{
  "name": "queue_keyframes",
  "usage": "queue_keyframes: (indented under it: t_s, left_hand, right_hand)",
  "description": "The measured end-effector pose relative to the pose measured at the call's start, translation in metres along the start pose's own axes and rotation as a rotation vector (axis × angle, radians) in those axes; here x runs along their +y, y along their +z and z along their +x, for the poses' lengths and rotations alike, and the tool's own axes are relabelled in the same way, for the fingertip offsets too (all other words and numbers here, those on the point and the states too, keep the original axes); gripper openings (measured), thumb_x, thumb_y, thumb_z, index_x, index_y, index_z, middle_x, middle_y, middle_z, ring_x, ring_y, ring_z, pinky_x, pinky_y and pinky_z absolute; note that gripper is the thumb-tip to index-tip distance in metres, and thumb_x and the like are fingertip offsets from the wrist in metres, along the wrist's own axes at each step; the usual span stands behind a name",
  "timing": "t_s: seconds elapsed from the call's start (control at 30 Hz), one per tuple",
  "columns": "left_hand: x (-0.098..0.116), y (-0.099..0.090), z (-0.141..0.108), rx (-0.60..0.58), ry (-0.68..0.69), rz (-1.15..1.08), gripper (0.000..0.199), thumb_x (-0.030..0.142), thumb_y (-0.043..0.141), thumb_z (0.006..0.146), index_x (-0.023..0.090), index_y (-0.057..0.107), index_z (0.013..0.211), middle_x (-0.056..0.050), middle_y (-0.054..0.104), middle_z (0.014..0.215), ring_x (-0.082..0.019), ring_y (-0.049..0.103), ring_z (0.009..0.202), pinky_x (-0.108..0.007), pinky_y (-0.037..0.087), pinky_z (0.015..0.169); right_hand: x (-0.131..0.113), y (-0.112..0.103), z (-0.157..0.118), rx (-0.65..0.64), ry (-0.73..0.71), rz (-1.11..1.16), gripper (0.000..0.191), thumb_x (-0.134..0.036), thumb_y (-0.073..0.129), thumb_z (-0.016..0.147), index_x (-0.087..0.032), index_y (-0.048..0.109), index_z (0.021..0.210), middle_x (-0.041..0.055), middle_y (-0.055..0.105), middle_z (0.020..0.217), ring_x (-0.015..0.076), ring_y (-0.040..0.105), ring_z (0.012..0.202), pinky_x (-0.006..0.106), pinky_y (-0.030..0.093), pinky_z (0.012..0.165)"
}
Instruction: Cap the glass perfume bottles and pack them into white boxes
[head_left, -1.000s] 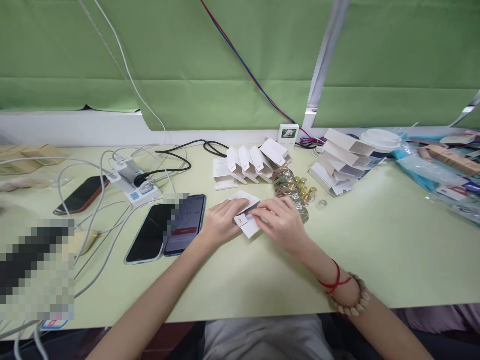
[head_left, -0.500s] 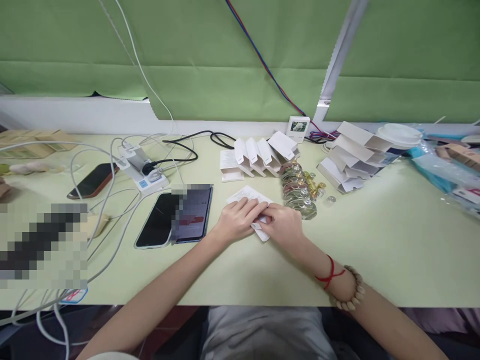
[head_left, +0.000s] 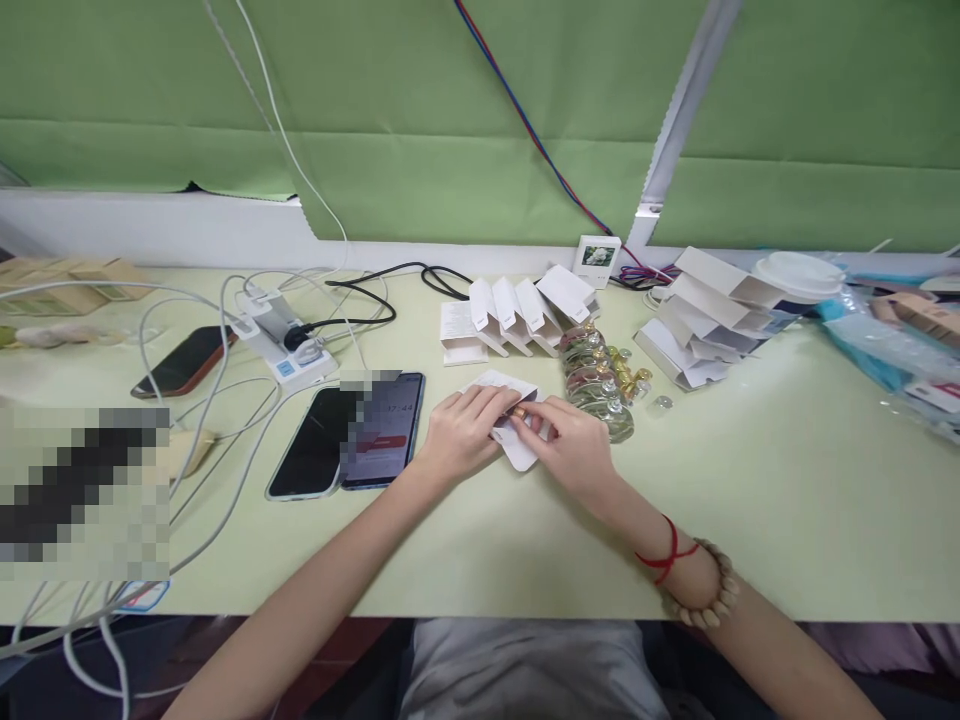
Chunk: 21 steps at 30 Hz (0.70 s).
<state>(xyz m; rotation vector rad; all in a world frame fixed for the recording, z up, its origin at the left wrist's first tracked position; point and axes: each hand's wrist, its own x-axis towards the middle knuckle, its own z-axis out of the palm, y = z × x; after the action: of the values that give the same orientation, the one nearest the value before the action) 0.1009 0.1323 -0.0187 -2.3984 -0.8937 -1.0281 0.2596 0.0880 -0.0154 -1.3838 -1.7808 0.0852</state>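
Observation:
A white paper box [head_left: 520, 449] lies on the table between my hands, its near flap spread toward me. My left hand [head_left: 466, 428] rests over its left side with the fingers curled on it. My right hand [head_left: 571, 446] is at the box's right edge, thumb and index finger pinching a small gold-coloured item [head_left: 520, 412] at the opening. Just right of the box is a row of clear-wrapped bracelets [head_left: 592, 375], with small gold and clear pieces [head_left: 624, 372] beside them.
Behind stand several open white boxes [head_left: 510, 310], with more stacked boxes [head_left: 705, 315] at the right by a lidded cup [head_left: 799, 275]. Phones [head_left: 315, 440], a power strip [head_left: 289, 345] and looping cables lie left. Plastic bags [head_left: 892, 340] lie far right.
My left hand has shifted slightly left, and the box's opening now shows between my hands. The small gold-coloured item has come into view at my right fingertips.

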Motion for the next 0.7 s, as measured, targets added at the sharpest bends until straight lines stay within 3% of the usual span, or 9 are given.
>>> queue_keyframes:
  t_s: [0.07,0.17,0.27,0.4,0.53,0.63,0.7]
  left_hand:
    - [-0.002,0.0,0.001,-0.001,-0.013,0.003,0.017,0.024,0.054,0.082,0.018,0.061,0.096,-0.001,0.07,0.088,-0.013,0.064,0.077,-0.025,0.04,0.061]
    - [-0.004,0.001,0.001,-0.01,-0.018,0.012,0.017,0.026,0.055,0.082,0.018,0.061,0.095,-0.002,0.07,0.088,-0.014,0.064,0.077,-0.026,0.04,0.061]
    - [-0.005,0.001,0.0,-0.017,0.007,0.028,0.017,0.027,0.054,0.082,0.018,0.062,0.094,-0.003,0.07,0.09,-0.015,0.064,0.078,-0.026,0.04,0.061]
    - [-0.006,0.001,-0.001,-0.029,0.056,0.029,0.018,0.025,0.054,0.082,0.017,0.062,0.097,-0.003,0.07,0.092,-0.015,0.064,0.08,-0.027,0.04,0.061]
    - [-0.006,0.001,0.0,0.002,0.055,0.028,0.017,0.024,0.054,0.082,0.017,0.061,0.096,-0.002,0.071,0.091,-0.015,0.065,0.079,-0.026,0.04,0.059]
    - [-0.006,0.001,0.0,0.012,0.052,0.009,0.017,0.023,0.056,0.081,0.017,0.061,0.095,-0.002,0.071,0.09,-0.015,0.065,0.078,-0.026,0.041,0.061]
    - [-0.006,0.001,0.0,0.023,0.03,-0.021,0.017,0.023,0.057,0.08,0.017,0.06,0.095,-0.002,0.071,0.09,-0.015,0.066,0.078,-0.025,0.042,0.061]
  right_hand:
    - [0.0,-0.01,0.006,0.039,0.008,0.035,0.018,-0.033,0.058,0.085,-0.02,0.07,0.088,-0.0035,0.063,0.07,0.0043,0.05,0.048,0.019,0.034,0.048]
    - [0.009,-0.036,0.021,0.195,0.025,0.067,0.025,-0.034,0.054,0.087,-0.018,0.069,0.097,0.0001,0.065,0.077,0.0047,0.049,0.047,0.019,0.038,0.049]
    - [0.035,-0.063,0.036,0.302,0.186,0.026,0.027,-0.037,0.058,0.082,-0.018,0.071,0.096,0.0035,0.066,0.086,0.0067,0.052,0.047,0.023,0.044,0.054]
    - [0.07,-0.089,0.044,0.128,0.465,-0.028,0.026,-0.033,0.063,0.073,-0.016,0.072,0.09,0.0057,0.069,0.088,0.0108,0.057,0.047,0.026,0.047,0.053]
    - [0.073,-0.1,0.041,-0.158,0.706,-0.136,0.016,-0.028,0.066,0.07,-0.013,0.072,0.073,0.0037,0.063,0.056,0.0122,0.054,0.042,0.025,0.045,0.049]
    - [0.065,-0.096,0.037,-0.452,0.787,-0.241,0.018,-0.02,0.062,0.071,-0.014,0.064,0.054,0.0019,0.055,0.042,0.0119,0.051,0.039,0.024,0.041,0.047]
    - [0.065,-0.088,0.035,-0.54,0.759,-0.329,0.017,-0.011,0.059,0.066,-0.015,0.06,0.049,0.0017,0.053,0.04,0.012,0.05,0.037,0.023,0.038,0.044]
